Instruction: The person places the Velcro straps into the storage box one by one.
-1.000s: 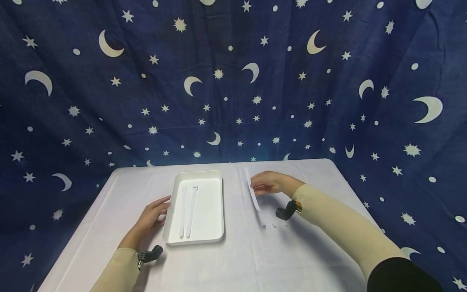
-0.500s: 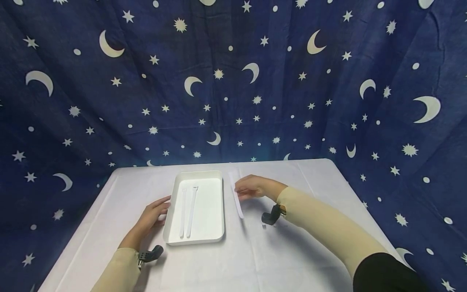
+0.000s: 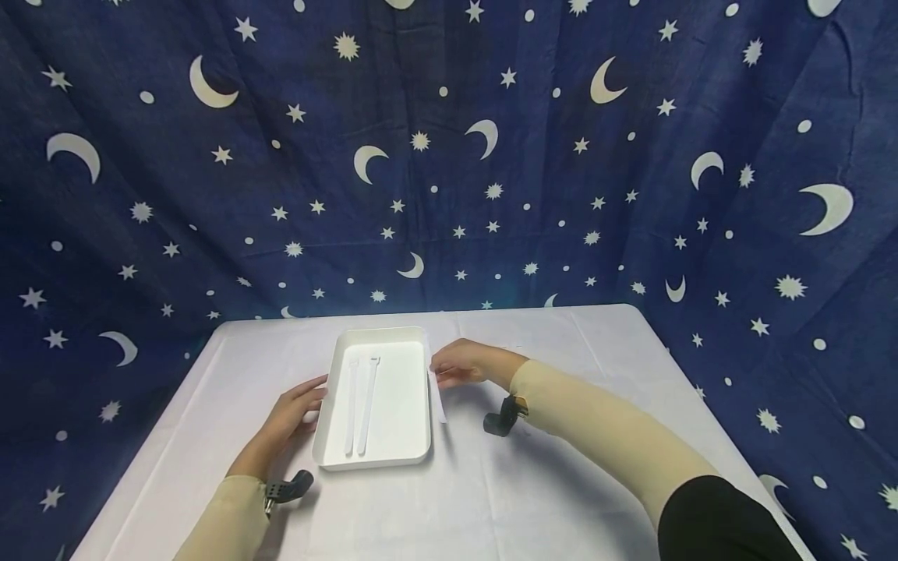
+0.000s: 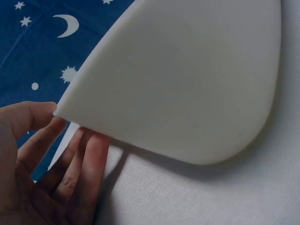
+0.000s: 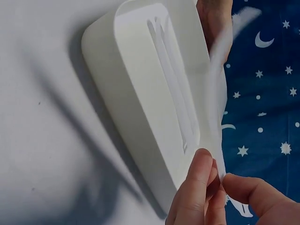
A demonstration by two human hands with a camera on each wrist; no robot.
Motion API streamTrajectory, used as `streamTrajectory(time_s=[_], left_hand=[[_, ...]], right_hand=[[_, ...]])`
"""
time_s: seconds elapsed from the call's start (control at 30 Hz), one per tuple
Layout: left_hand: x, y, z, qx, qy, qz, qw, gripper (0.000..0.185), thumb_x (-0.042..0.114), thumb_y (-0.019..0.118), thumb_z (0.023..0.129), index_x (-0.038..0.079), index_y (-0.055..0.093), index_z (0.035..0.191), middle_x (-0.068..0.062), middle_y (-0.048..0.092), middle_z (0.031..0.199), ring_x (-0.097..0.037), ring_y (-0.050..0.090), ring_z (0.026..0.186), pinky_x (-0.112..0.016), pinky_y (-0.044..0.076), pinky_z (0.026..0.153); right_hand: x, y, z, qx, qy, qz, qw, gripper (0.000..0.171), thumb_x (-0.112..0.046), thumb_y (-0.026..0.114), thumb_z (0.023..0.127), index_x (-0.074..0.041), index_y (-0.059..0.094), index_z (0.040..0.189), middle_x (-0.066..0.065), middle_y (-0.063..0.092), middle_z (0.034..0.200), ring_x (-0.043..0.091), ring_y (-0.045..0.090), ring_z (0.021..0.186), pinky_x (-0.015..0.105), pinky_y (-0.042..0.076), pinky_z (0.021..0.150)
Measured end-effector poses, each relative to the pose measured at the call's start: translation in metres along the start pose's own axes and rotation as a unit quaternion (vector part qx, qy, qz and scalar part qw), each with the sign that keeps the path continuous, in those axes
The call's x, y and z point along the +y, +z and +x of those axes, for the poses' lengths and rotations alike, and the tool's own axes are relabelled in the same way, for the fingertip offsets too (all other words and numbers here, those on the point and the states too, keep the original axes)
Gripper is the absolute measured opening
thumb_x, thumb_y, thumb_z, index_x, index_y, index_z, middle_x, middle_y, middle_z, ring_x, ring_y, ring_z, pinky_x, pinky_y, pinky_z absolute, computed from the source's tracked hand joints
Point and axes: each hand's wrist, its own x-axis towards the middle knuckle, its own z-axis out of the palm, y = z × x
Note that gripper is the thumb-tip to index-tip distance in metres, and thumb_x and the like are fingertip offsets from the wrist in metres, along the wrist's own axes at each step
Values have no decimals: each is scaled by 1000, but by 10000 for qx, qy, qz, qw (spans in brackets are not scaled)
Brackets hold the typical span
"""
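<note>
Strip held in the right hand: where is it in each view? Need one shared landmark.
Head: white strip in the right hand, just left of centre, below mid-height, at the right edge of the white tray.
Left wrist: not in it.
Right wrist: white strip right of centre, running from upper right down into the hand.
Shared landmark: white tray, in all three views.

Makeshift recording booth by the look; home or office, can't tell. Dark-blue curtain [image 3: 449, 210], printed with moons, stars and dots, fills everything behind the counter [image 3: 393, 514] and rises at both its sides. White cloth [image 3: 554, 483] over counter. Black wrist-worn cameras [image 3: 288, 488] above it.
</note>
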Motion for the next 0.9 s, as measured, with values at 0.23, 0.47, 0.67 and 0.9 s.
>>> streamTrajectory(time_s=[0.23, 0.47, 0.67, 0.9], left_hand=[[-1, -1, 1, -14, 10, -33, 10000, 61, 43, 52, 99, 14, 39, 151, -23, 49, 145, -40, 50, 131, -36, 57, 86], [-1, -1, 0, -15, 4, -49, 10000, 62, 43, 52, 99, 14, 39, 151, -24, 49, 144, -40, 50, 131, -37, 57, 87], [-1, -1, 0, -26, 7, -38, 10000, 62, 44, 52, 98, 15, 39, 151, -23, 49, 144, -40, 51, 130, -38, 57, 87], [-1, 0, 1, -33, -7, -49, 10000, 61, 44, 52, 99, 15, 39, 151, -23, 49, 145, -39, 51, 130, -37, 57, 86]], right_hand=[[-3, 16, 3, -16, -125, -92, 9999, 8, 6, 63, 86, 1, 60, 92, 9, 59, 81, 16, 63, 68, 23, 59, 64], [-5, 30, 11, 76, -220, -41, 9997, 9, 8, 63, 83, 2, 60, 90, 7, 58, 75, 14, 63, 62, 20, 58, 60], [-8, 39, 19, 136, -377, 291, 9988, 26, 13, 61, 82, 13, 62, 107, 7, 59, 74, 15, 63, 66, 25, 60, 69], [-11, 49, 19, 89, -420, 315, 9986, 20, 13, 60, 81, 11, 64, 101, 7, 58, 72, 14, 60, 64, 23, 59, 63]])
